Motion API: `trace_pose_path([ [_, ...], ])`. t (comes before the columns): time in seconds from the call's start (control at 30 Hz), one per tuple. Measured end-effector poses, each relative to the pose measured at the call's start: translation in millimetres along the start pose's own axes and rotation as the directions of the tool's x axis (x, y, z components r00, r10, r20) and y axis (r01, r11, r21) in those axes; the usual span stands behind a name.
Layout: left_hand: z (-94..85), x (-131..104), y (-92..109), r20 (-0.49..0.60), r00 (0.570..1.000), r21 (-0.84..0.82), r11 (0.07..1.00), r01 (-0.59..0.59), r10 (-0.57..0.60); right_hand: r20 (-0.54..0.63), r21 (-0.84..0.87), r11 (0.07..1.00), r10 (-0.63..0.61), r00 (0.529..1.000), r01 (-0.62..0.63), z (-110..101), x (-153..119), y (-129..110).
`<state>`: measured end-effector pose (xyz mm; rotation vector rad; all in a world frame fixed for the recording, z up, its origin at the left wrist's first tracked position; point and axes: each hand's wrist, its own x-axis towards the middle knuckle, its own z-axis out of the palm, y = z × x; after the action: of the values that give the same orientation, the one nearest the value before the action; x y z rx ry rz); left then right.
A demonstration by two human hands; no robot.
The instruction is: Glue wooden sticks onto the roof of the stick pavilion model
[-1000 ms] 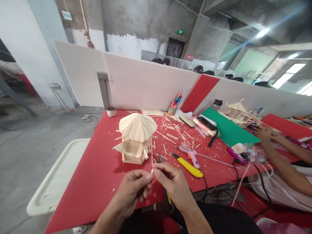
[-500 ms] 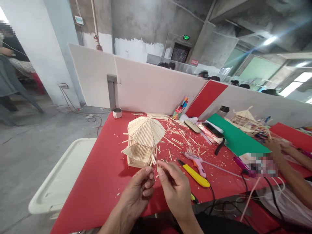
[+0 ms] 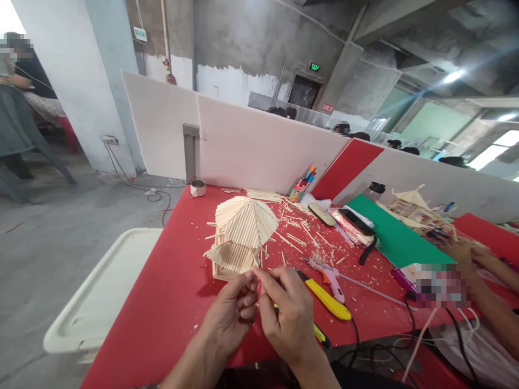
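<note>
A small pavilion of pale wooden sticks [image 3: 246, 224] stands on the red table [image 3: 162, 302], with a pointed roof and a curved lower piece at its front. Just in front of it, my left hand [image 3: 233, 310] is closed, thumb against curled fingers. My right hand [image 3: 287, 310] is closed too, its fingertips meeting the left ones at the model's lower right corner. Whatever is between the fingertips is too small to make out. Right of my hands lie a yellow cutter [image 3: 327, 299] and a pink glue gun [image 3: 330, 278]. A second cutter [image 3: 322, 336] is partly behind my right hand.
Loose sticks [image 3: 265, 194] and scraps lie behind and right of the model. Farther back are a tape roll [image 3: 198, 188], a pen cup [image 3: 298, 192] and a phone [image 3: 357, 221]. Another person's arms [image 3: 482, 297] reach in at the right, beside a green board [image 3: 401, 232].
My right hand has moved left and up, its fingertips now meeting my left hand's. A stick near the fingers is now mostly hidden. The view has shifted slightly.
</note>
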<state>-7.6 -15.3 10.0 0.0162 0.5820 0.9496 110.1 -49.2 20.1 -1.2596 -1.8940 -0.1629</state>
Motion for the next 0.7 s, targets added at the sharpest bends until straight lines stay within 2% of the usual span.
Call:
trace_pose_path([
  [0.3, 2.6, -1.2, 2.4, -0.026, 1.0, -0.011, 1.0, -0.017, 0.017, 0.072, -0.112, 0.993, -0.014, 0.997, 0.022, -0.6, 5.9, 0.9],
  [0.7, 6.2, -1.4, 4.0, -0.034, 0.999, -0.006, 1.0, 0.009, -0.009, 0.084, -0.213, 0.976, -0.035, 0.996, 0.052, -1.9, 8.3, -0.2],
])
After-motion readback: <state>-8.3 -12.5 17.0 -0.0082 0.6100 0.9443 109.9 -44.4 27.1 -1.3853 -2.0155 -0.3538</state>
